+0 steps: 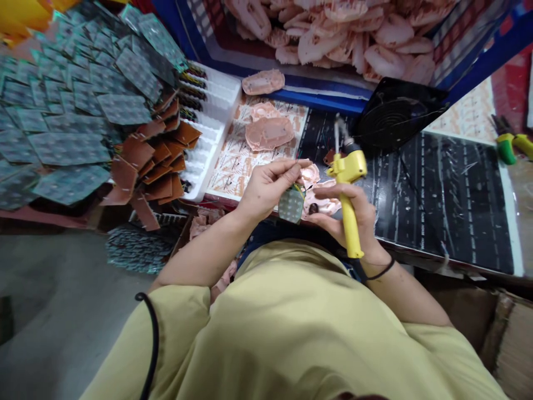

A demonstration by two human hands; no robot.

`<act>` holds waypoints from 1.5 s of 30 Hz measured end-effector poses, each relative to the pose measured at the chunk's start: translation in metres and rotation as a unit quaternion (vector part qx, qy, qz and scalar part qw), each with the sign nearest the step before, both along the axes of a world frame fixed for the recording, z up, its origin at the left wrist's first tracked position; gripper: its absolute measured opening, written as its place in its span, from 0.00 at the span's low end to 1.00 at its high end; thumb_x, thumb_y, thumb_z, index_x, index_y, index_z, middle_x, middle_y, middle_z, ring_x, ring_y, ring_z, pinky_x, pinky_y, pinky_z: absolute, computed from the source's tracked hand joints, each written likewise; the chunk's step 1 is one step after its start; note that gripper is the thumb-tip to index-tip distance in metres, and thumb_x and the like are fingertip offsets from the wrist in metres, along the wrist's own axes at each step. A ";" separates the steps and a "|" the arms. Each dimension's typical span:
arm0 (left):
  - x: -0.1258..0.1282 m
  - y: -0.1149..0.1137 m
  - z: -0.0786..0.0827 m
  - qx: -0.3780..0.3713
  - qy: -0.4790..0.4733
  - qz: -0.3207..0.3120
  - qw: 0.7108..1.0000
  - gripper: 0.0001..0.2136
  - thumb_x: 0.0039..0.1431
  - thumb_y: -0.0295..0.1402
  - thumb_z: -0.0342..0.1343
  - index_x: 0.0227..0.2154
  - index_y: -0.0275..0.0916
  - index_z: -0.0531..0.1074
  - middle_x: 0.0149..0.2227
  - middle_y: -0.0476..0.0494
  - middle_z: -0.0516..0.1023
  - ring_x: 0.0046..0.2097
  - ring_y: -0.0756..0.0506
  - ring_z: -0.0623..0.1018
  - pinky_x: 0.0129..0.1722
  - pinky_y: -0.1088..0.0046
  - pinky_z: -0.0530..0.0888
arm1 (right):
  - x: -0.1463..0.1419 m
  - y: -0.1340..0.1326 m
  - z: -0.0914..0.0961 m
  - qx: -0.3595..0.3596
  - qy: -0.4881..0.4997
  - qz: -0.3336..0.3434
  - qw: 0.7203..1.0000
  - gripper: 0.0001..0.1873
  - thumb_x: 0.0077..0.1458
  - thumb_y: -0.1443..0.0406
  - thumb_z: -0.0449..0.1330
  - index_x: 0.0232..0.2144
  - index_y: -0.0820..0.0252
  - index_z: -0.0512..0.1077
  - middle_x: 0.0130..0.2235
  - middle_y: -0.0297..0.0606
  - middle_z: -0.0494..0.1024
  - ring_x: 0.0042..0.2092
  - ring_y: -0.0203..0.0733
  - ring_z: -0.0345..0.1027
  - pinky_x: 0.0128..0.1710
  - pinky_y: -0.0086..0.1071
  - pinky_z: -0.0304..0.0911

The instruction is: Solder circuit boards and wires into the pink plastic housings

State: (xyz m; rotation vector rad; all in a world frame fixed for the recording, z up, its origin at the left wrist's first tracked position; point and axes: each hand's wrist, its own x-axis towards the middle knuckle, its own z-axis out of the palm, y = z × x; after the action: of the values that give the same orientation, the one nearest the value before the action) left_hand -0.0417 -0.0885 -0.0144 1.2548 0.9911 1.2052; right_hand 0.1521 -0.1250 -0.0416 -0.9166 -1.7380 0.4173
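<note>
My left hand [268,188] is closed, thumb and forefinger pinched together at the edge of a pink plastic shell [322,206]. Against its fingers hangs a small green circuit board [290,205] with thin yellow-green wires; the exact grip on it is partly hidden. My right hand [361,214] holds a yellow soldering gun [351,222] in the palm, its metal tip pointing away from me. The thumb and forefinger of that hand also reach to the pink shell, beside a small dark round part [312,208].
Stacked circuit boards [66,122] fill the left, by a white ribbed tray [216,105] with wired parts. Pink shells [270,133] lie ahead. A blue crate [328,100] of shells, a black fan [393,114] and green-yellow pliers [507,147] stand beyond and right.
</note>
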 end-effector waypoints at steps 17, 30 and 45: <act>0.010 0.001 0.000 -0.073 -0.026 -0.115 0.990 0.23 0.47 0.52 0.75 0.30 0.34 0.82 0.25 0.47 0.81 0.25 0.52 0.79 0.30 0.79 0.77 | 0.006 0.025 0.013 -0.023 0.083 -0.011 0.996 0.20 0.59 0.61 0.70 0.50 0.47 0.69 0.44 0.30 0.78 0.37 0.38 0.81 0.37 0.32 0.78; 0.014 0.006 0.003 -0.162 -0.095 -0.148 0.971 0.25 0.38 0.48 0.80 0.28 0.33 0.79 0.25 0.50 0.80 0.24 0.51 0.80 0.28 0.78 0.79 | 0.009 0.024 0.019 0.061 0.011 -0.029 0.998 0.23 0.58 0.64 0.71 0.53 0.46 0.69 0.40 0.28 0.81 0.34 0.37 0.80 0.34 0.31 0.76; 0.009 0.000 -0.001 -0.085 0.044 -0.172 0.980 0.16 0.50 0.41 0.72 0.34 0.32 0.83 0.28 0.45 0.82 0.29 0.50 0.80 0.33 0.76 0.78 | 0.008 0.027 0.019 0.028 -0.030 -0.031 0.999 0.15 0.61 0.64 0.68 0.48 0.50 0.70 0.40 0.28 0.84 0.37 0.35 0.81 0.39 0.28 0.76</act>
State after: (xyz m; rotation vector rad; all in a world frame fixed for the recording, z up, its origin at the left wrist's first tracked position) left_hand -0.0330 -0.0881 -0.0151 1.2900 0.8765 0.7868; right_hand 0.1600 -0.0980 -0.0222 -0.9478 -1.7618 0.3031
